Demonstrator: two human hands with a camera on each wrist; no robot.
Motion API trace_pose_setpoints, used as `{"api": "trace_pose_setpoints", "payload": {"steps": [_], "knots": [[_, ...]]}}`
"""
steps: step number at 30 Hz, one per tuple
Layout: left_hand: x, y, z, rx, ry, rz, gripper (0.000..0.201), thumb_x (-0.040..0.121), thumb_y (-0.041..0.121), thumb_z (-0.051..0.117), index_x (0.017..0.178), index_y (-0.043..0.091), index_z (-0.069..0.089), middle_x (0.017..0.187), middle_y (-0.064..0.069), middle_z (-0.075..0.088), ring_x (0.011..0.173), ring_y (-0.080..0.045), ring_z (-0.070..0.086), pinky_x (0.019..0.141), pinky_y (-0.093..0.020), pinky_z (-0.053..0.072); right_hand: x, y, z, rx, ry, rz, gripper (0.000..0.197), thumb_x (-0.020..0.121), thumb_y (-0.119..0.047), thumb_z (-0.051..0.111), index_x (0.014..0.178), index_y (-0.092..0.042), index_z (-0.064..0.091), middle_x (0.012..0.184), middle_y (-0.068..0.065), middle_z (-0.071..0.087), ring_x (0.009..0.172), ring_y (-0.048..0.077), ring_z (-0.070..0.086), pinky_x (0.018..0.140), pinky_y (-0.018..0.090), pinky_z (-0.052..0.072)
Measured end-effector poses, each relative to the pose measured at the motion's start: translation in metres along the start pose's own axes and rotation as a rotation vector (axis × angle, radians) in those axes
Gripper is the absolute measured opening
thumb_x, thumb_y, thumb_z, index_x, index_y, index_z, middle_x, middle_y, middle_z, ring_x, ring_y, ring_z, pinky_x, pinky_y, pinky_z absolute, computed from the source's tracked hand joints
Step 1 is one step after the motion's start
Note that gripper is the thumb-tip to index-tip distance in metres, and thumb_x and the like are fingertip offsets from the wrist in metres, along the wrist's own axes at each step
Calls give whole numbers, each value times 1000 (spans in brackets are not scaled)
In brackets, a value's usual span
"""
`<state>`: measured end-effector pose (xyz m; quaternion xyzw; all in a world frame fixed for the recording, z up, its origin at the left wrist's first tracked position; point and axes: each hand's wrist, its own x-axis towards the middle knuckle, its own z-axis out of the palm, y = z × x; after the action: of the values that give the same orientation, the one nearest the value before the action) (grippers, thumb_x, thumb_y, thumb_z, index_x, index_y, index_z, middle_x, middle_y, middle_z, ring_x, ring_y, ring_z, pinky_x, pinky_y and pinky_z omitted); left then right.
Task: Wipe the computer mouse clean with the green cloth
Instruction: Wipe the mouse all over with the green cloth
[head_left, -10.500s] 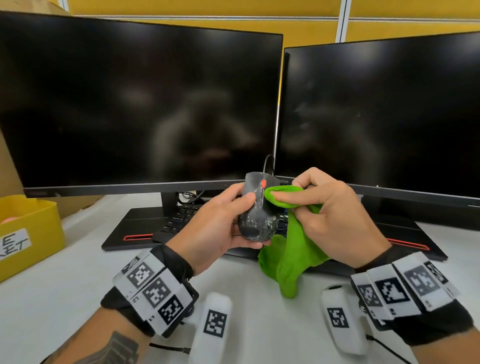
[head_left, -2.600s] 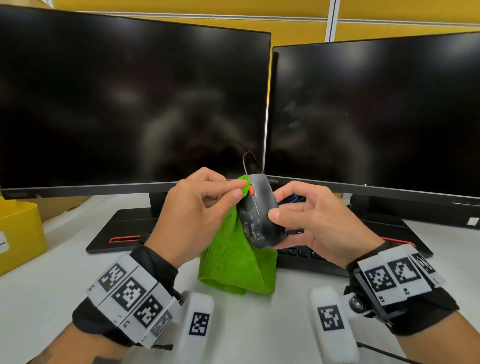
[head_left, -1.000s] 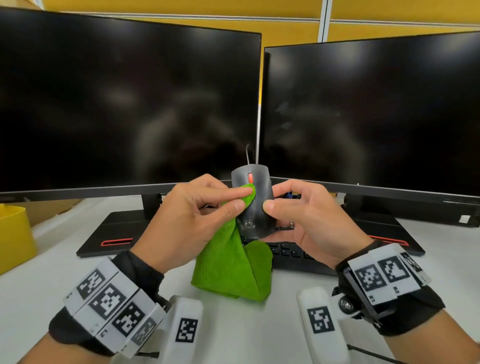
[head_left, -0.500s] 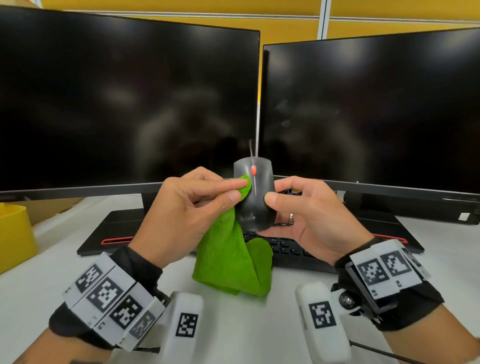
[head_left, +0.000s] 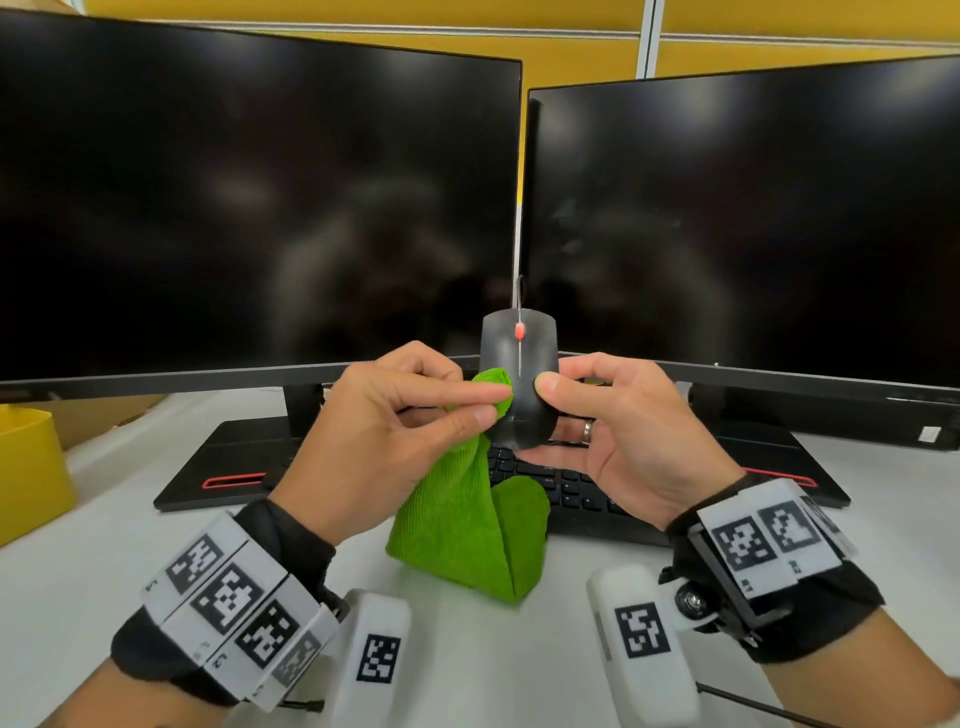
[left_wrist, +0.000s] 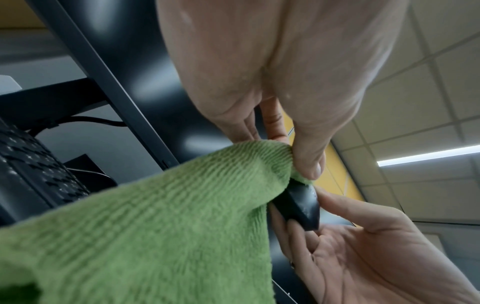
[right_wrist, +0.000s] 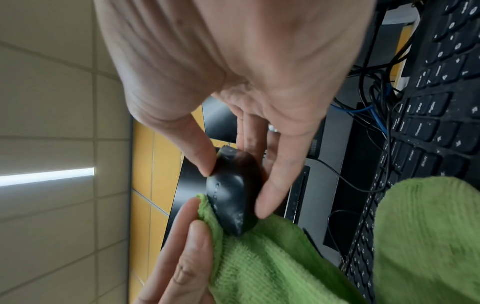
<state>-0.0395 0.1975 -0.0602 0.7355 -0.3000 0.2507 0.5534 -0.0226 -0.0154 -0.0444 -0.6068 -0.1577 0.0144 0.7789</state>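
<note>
Two hands are in view: the left hand (head_left: 384, 436) and the right hand (head_left: 623, 441). Between them there is one computer mouse (head_left: 519, 384), black, with one red scroll wheel (head_left: 519, 330) and one cable (head_left: 517, 293) rising from its front. There is one green cloth (head_left: 467, 525). Behind stand two dark monitors, the left monitor (head_left: 249, 208) and the right monitor (head_left: 748, 218), each on its own black base. One black keyboard (head_left: 566, 493) lies on the bench (head_left: 519, 670). One yellow bin (head_left: 28, 467) sits at the left edge. One ring (head_left: 587, 431) shows on the right hand. Each wrist carries one marker band, two in all.
</note>
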Motion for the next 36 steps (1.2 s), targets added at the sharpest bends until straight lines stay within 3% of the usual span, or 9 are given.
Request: {"api": "trace_pose_setpoints", "payload": {"steps": [7,11,14,17,24,28,31,33,36], "knots": [[0,-2,0,4,-85,-22,22,78,27,83,99,31,87,90,-13,55,81,-44,52,72,-42,49,1,1,2,29,18,-21,33,96,-6,66,123,13,59,96,19,78,77,30,76,76,50,65],[1,-6,-3,16,-49,-33,21,78,25,84,98,30,87,84,6,52,73,-24,49,68,-32,45,1,2,4,52,16,-27,32,96,-5,66,122,14,60,103,23,77,82,33,77,78,51,65],[2,-6,-5,33,2,-29,23,77,25,84,99,26,87,85,0,53,72,-16,51,67,-26,45,0,2,5,66,16,-27,28,96,-4,65,119,13,62,100,22,78,82,34,78,76,49,66],[2,-3,-4,26,44,-28,23,76,25,82,98,26,87,91,-17,55,73,-20,53,69,-29,47,1,3,4,65,23,-30,24,97,-4,65,115,12,64,97,20,79,82,34,78,75,48,66],[-1,0,3,22,-92,-51,20,79,22,84,99,26,87,91,-14,61,81,-42,56,70,-37,50,1,1,4,80,16,-44,18,98,-6,63,108,7,70,98,22,79,85,33,78,80,49,65],[1,-8,-5,53,-65,-86,20,78,23,84,98,26,88,91,-14,61,72,-22,55,67,-23,48,0,-5,3,163,37,-46,16,98,-7,62,86,-3,73,88,17,79,84,35,78,76,47,66],[1,-4,-6,1,-36,-87,21,78,19,83,98,18,87,87,-6,59,70,-7,56,65,-14,45,0,-5,4,176,56,-39,15,97,-6,63,85,-3,72,88,17,79,83,36,78,74,46,66],[1,0,-5,-12,-41,-73,21,78,18,82,98,17,87,90,-8,62,71,-10,59,68,-16,48,0,-4,1,195,80,-18,13,97,-5,64,86,-3,72,92,19,79,87,36,78,75,46,66],[1,5,-5,-19,-28,-17,23,77,16,82,100,21,86,98,-17,67,81,-32,68,80,-34,59,2,-2,-1,173,88,14,8,96,-5,65,92,-4,72,96,19,78,90,36,77,78,46,66]]}}
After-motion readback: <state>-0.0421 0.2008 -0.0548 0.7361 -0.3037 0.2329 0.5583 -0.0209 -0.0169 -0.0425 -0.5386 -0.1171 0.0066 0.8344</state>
